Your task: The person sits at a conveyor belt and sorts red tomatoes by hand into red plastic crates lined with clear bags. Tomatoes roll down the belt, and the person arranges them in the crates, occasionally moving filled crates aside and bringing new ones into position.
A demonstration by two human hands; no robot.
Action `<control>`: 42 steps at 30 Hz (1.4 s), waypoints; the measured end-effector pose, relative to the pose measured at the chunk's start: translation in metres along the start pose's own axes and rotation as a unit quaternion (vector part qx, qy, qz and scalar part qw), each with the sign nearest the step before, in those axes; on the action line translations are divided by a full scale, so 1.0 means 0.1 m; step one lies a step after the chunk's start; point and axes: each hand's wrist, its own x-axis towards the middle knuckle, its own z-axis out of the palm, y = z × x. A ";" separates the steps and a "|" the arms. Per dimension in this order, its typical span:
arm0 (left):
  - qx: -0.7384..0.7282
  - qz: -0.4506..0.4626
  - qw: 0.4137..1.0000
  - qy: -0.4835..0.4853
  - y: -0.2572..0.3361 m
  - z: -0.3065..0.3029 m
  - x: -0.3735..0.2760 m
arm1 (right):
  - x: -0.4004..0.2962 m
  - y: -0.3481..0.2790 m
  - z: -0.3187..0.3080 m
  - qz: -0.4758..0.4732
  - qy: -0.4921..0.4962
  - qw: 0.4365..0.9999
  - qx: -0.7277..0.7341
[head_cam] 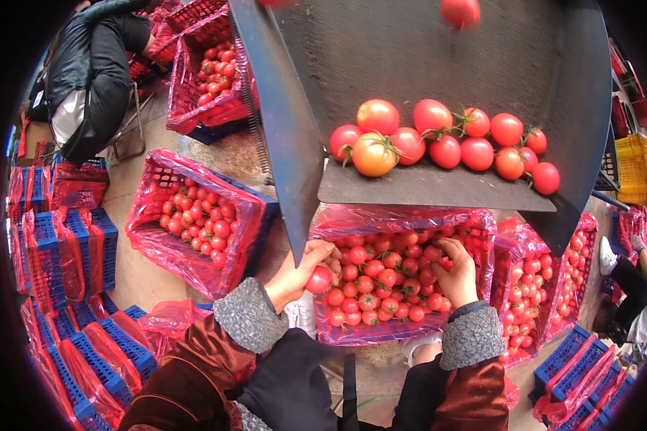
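Note:
My left hand (297, 273) grips a red tomato (318, 280) above the near left edge of a crate (372, 338) lined with pink plastic film. Inside that crate lies a heap of red tomatoes (387, 277), many with green calyxes. My right hand (460, 273) is over the right side of the heap, fingers curled down among the fruit; whether it holds one cannot be told. Above the crate, a dark sloping chute (431, 193) with blue metal sides bears a row of tomatoes (477, 153) along its lower lip. Another tomato (460, 13), blurred, is higher on the chute.
Left of the chute stands a lined crate (194, 285) partly filled with tomatoes; another (180, 121) is behind it. Filled crates (523, 350) stand at right. Blue crates (67, 258) with pink film are stacked at left and lower right (566, 355). A person (94, 70) sits at upper left.

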 end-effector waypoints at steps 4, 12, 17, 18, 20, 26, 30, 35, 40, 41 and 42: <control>0.004 -0.015 1.000 0.003 0.01 0.00 0.01 | -0.22 0.04 -0.11 0.129 -0.041 0.948 0.288; 0.008 -0.021 0.999 0.025 0.02 0.02 0.02 | -0.46 -0.11 -0.23 0.177 -0.048 0.838 0.514; 0.008 -0.011 0.999 0.030 0.00 0.02 0.03 | -0.54 -0.22 -0.28 0.078 -0.021 0.895 0.439; 0.000 -0.004 1.000 0.024 0.00 0.02 0.03 | -0.56 -0.22 -0.30 0.060 -0.012 0.907 0.416; 0.019 -0.014 0.999 0.049 -0.01 0.03 0.02 | -0.64 -0.18 -0.36 0.103 -0.014 0.911 0.398; 0.035 -0.013 0.998 0.051 -0.02 0.03 0.04 | -0.63 0.05 -1.06 0.237 -0.031 0.941 0.242; 0.031 0.000 0.999 0.041 -0.03 0.04 0.05 | -0.03 -0.05 -1.87 0.162 0.124 0.952 0.229; 0.032 -0.013 0.998 0.059 -0.04 0.05 0.05 | 0.30 -0.19 -1.91 -0.009 0.191 0.923 0.334; 0.055 -0.004 0.997 0.044 -0.02 0.03 0.04 | -0.22 0.06 -1.00 0.083 0.126 0.971 0.187; 0.062 -0.009 0.997 0.040 -0.02 0.03 0.04 | -0.32 0.05 -0.85 0.095 0.108 0.977 0.154; 0.053 -0.010 0.998 0.036 -0.02 0.03 0.04 | -0.42 -0.01 -0.72 0.087 0.109 0.980 0.140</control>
